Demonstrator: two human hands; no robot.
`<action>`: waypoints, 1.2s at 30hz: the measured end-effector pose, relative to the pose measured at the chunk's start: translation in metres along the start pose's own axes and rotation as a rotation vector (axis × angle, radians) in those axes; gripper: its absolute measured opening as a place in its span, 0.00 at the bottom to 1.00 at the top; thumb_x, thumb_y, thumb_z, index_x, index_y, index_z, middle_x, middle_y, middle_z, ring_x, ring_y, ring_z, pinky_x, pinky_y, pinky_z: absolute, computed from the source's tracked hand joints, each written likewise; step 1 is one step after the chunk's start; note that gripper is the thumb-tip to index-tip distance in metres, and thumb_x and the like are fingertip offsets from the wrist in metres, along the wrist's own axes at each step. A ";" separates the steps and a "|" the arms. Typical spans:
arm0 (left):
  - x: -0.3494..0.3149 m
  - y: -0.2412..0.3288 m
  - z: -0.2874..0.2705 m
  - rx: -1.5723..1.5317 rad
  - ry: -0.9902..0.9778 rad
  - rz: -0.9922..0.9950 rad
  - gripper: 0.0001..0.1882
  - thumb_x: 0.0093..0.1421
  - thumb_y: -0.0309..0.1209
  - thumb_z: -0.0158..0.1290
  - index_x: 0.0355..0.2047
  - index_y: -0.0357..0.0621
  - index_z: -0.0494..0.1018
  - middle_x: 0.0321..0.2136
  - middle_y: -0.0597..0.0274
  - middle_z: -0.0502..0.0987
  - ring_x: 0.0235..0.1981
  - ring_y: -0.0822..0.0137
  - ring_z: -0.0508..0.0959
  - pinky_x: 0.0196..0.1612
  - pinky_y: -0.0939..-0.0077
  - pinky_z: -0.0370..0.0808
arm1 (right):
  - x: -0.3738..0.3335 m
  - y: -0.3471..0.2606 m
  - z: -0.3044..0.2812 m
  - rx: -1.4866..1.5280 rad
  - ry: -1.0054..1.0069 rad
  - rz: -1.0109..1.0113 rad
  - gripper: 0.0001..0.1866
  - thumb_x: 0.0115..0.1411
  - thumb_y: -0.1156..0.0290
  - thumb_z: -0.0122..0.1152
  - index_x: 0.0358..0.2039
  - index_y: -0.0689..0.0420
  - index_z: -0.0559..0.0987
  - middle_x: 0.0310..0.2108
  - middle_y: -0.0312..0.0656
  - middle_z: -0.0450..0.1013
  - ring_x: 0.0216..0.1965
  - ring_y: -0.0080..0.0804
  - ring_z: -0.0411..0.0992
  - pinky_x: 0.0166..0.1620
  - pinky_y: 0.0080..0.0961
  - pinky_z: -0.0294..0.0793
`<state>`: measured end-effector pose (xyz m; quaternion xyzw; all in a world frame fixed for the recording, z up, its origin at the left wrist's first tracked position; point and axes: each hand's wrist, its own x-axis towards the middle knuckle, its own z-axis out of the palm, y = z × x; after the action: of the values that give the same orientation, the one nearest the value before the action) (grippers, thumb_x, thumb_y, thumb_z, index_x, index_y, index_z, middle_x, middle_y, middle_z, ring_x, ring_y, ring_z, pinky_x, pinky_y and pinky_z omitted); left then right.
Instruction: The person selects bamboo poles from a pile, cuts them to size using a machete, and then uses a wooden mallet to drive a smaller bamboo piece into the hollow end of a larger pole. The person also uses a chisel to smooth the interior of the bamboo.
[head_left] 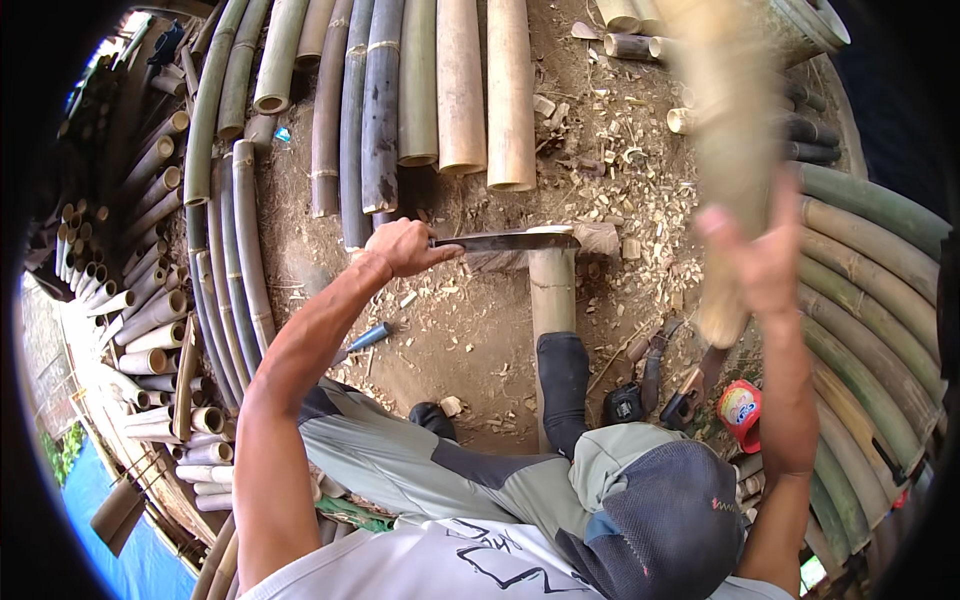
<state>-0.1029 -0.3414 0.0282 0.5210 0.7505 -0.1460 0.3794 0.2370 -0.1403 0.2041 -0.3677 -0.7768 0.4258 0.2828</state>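
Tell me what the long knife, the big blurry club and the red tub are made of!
Long knife: the blade looks like dark metal, thin and faintly shiny.

Blurry club: probably wood, since it's pale tan and thick, but blur hides any grain.

Red tub: likely plastic, going by its bright, smooth-looking colour.

White shirt (400, 552) with black markings (505, 572), grey-green trousers (380, 447) with dark panels (485, 467)

Looks metallic on the blade (505, 241), smooth, woody on the bamboo (553, 300) beneath it, rough, earthen on the ground (440, 350) around it.
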 end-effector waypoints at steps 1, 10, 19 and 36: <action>0.001 -0.005 0.005 0.008 0.023 0.018 0.41 0.54 0.75 0.43 0.43 0.55 0.83 0.27 0.50 0.82 0.30 0.52 0.83 0.35 0.59 0.79 | 0.015 -0.015 -0.010 0.140 0.111 -0.081 0.31 0.56 0.67 0.65 0.57 0.63 0.65 0.46 0.47 0.72 0.44 0.34 0.75 0.45 0.30 0.78; 0.013 -0.005 0.012 0.037 0.183 0.156 0.41 0.53 0.74 0.45 0.39 0.50 0.84 0.16 0.57 0.78 0.20 0.58 0.80 0.27 0.63 0.77 | -0.046 0.060 0.024 -0.264 -0.353 0.251 0.44 0.50 0.66 0.70 0.63 0.66 0.60 0.53 0.53 0.70 0.51 0.42 0.72 0.57 0.39 0.71; 0.012 0.003 0.000 0.027 -0.043 0.136 0.38 0.54 0.72 0.49 0.37 0.49 0.84 0.18 0.57 0.79 0.19 0.60 0.79 0.28 0.62 0.77 | -0.091 0.064 0.041 -0.182 -0.392 0.253 0.48 0.48 0.63 0.71 0.66 0.62 0.57 0.55 0.53 0.68 0.54 0.46 0.71 0.60 0.39 0.70; -0.069 0.019 0.098 -0.130 0.775 0.236 0.23 0.51 0.55 0.63 0.34 0.50 0.81 0.24 0.63 0.73 0.24 0.63 0.76 0.28 0.64 0.73 | -0.109 0.037 -0.030 0.180 0.026 0.291 0.38 0.47 0.67 0.71 0.56 0.64 0.65 0.46 0.44 0.72 0.46 0.32 0.71 0.53 0.30 0.70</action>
<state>-0.0335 -0.4403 0.0152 0.5950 0.7805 0.1534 0.1150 0.3340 -0.2019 0.1721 -0.4551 -0.6704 0.5253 0.2598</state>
